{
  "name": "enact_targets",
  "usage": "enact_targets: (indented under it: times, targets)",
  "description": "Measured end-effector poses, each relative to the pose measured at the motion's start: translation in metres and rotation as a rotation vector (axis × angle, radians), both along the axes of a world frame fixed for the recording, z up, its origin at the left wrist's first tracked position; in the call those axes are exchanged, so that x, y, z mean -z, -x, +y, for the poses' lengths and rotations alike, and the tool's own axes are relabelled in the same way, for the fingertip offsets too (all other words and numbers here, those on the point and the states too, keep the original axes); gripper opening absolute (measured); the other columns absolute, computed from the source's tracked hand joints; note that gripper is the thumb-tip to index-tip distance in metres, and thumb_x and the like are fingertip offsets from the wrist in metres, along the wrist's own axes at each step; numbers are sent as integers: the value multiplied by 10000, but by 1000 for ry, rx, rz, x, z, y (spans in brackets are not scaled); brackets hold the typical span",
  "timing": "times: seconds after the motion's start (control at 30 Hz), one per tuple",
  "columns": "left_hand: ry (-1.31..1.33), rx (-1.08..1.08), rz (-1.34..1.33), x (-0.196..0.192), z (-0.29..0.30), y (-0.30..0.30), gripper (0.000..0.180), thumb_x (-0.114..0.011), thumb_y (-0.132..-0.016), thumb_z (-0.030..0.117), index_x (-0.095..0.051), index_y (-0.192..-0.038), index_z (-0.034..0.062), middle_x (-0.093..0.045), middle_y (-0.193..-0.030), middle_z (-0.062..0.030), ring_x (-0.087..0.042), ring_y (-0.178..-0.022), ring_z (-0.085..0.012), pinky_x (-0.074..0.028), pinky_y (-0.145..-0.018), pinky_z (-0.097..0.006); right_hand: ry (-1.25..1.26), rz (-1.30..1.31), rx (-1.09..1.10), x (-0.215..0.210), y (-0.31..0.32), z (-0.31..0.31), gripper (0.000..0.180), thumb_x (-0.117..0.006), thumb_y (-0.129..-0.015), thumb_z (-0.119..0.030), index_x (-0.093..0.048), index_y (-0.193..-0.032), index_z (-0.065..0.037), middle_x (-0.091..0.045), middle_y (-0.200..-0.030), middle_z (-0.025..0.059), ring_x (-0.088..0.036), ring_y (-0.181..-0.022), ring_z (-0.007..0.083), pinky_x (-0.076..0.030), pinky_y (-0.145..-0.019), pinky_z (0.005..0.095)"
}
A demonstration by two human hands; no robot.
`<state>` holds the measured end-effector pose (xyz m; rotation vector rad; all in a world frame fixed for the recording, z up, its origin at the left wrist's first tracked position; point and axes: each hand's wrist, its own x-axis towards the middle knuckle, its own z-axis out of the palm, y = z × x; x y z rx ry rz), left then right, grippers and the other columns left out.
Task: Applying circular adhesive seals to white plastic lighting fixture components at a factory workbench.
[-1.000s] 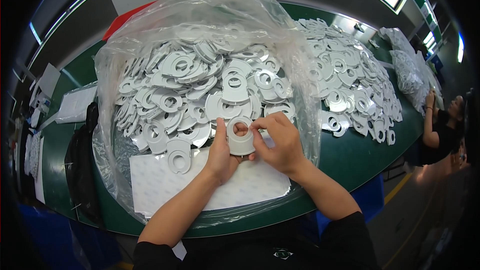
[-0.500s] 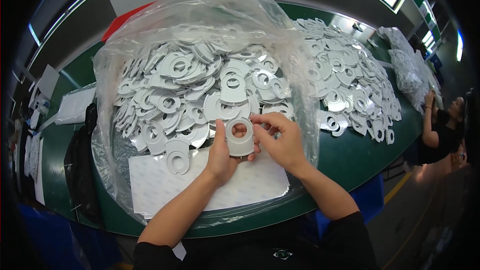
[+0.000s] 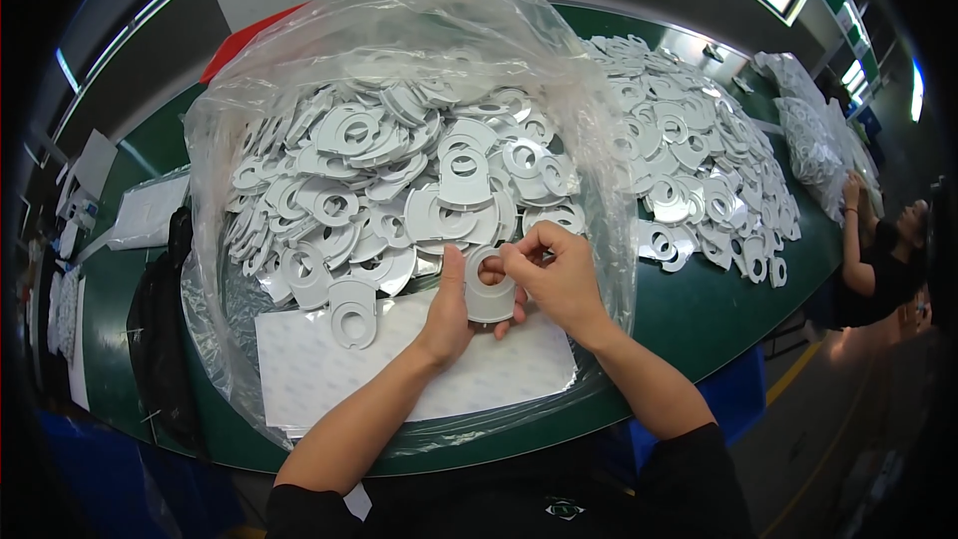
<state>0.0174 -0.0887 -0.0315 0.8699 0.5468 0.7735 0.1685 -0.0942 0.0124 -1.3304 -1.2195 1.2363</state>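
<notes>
My left hand (image 3: 446,311) and my right hand (image 3: 552,274) together hold one flat grey ring-shaped piece (image 3: 489,297) with a round hole, just above a white sheet (image 3: 309,369). The left thumb presses its left edge; the right fingers pinch its top rim. Right behind them a large clear plastic bag (image 3: 299,80) lies open, filled with several of the same grey pieces (image 3: 399,180). One loose piece (image 3: 351,309) lies on the white sheet to the left of my hands.
A second heap of grey pieces (image 3: 699,170) is spread on the green table (image 3: 718,309) to the right. Another person (image 3: 878,260) sits at the far right. Filled clear bags (image 3: 808,130) lie beyond. A black bag (image 3: 160,329) and white sheets (image 3: 145,210) lie left.
The piece has tilted slightly between my fingers, and my right fingers have shifted along its top rim. Both hands stay in the same place.
</notes>
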Motion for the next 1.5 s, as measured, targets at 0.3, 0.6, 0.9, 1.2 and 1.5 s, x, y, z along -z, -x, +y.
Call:
enact_targets:
  times: [0.3,0.6,0.9,1.2,1.5]
  targets:
    - [3,60,62,-5,0,1,839,-66,-846,758,-486,-1044,59,-606,-876,-92,-615,-722,-184,-440,-482,-251,-436,-849,183,0,5,-1,437,-795,-616,-352,-487,-600,-42,-476,-584,62,-503,-556,223,-386,-485,354]
    - [130,27,-6,-9,4,4,796,-92,-856,747,-493,-970,69,-607,-838,-105,-623,-658,-245,-438,-428,-301,-383,-757,-68,-9,-9,-6,355,-786,-664,-287,-571,-761,-21,-559,-703,98,-568,-663,239,-460,-597,334]
    - [288,62,-87,-16,9,6,819,-76,-863,738,-509,-967,50,-597,-790,-129,-610,-656,-239,-438,-450,-308,-369,-749,-1,-8,-7,-9,144,-637,-818,-139,-617,-810,3,-611,-723,135,-601,-635,257,-463,-592,348]
    - [290,49,-118,-16,7,6,803,-86,-871,730,-506,-987,55,-593,-806,-137,-606,-654,-240,-431,-458,-309,-229,-526,32,-5,-6,-4,238,-529,-914,-208,-629,-882,5,-638,-743,119,-621,-626,255,-472,-599,353]
    - [252,48,-114,-10,7,5,804,-94,-868,736,-503,-992,55,-598,-805,-149,-609,-657,-252,-420,-437,-309,-57,-50,-114,-4,-9,-1,200,-565,-912,-125,-651,-992,37,-647,-800,45,-554,-684,69,-429,-599,219]
